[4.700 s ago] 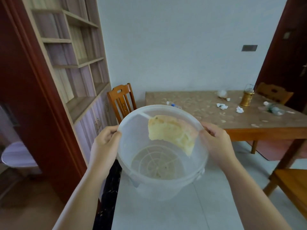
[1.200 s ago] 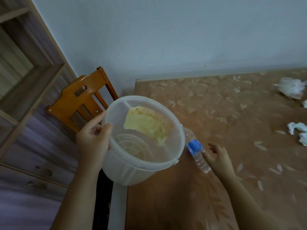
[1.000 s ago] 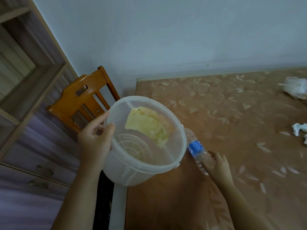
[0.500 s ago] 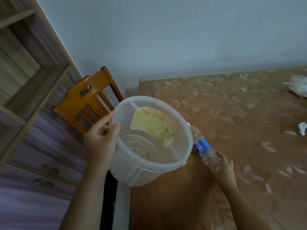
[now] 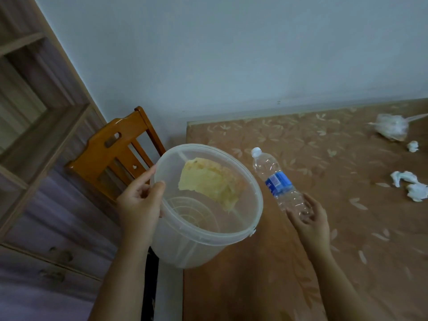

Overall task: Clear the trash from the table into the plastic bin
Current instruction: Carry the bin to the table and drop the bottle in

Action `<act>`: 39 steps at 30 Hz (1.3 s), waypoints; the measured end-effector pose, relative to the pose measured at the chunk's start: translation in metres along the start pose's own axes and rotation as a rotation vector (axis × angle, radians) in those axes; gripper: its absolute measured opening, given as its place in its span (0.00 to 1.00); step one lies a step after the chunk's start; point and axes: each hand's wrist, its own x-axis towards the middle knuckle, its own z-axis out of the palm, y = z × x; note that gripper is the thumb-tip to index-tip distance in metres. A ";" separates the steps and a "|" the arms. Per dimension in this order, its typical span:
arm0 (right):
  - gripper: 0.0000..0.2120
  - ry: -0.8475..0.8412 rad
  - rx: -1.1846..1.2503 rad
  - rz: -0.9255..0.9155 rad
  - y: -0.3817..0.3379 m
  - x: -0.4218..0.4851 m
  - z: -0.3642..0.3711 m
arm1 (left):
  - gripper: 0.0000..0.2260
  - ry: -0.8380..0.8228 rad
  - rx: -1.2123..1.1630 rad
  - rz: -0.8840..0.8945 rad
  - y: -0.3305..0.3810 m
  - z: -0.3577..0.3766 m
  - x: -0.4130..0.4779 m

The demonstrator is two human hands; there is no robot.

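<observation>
In the head view, the plastic bin (image 5: 208, 205) is held by its rim at about nine o'clock by the left hand (image 5: 139, 202), thumb inside and fingers outside, at the left edge of the surface (image 5: 254, 286). A yellowish scrap (image 5: 208, 181) is seen against the bin's far wall; whether it lies inside or is stuck outside cannot be told. The water bottle (image 5: 278, 181) is gripped at its lower end by the right hand (image 5: 308, 218), fingers curled partly round the base, cap pointing to eleven o'clock. The bottle is lifted just beside the bin's rim, at roughly three o'clock from it.

The step in hand is judged to be dropping the bottle into the bin. It is best done by swinging the cap end over the rim first, so that the long body is not caught across the opening, and by keeping the bin tilted toward the bottle. The grip is released only once most of the bottle is past the rim.

Crumpled tissues (image 5: 410, 185) and a crumpled plastic bag (image 5: 391, 129) are left at two o'clock, well apart from the bin.
</observation>
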 end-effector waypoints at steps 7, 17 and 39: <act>0.26 -0.018 0.294 -0.094 -0.054 -0.011 -0.005 | 0.17 -0.011 -0.059 -0.001 -0.002 -0.004 -0.002; 0.23 -0.181 0.300 -0.145 -0.084 -0.033 -0.010 | 0.18 -0.001 -0.084 0.013 -0.006 -0.005 -0.006; 0.23 -0.360 -0.241 -0.392 -0.123 -0.029 0.011 | 0.16 -0.062 -0.135 0.055 0.003 -0.009 -0.017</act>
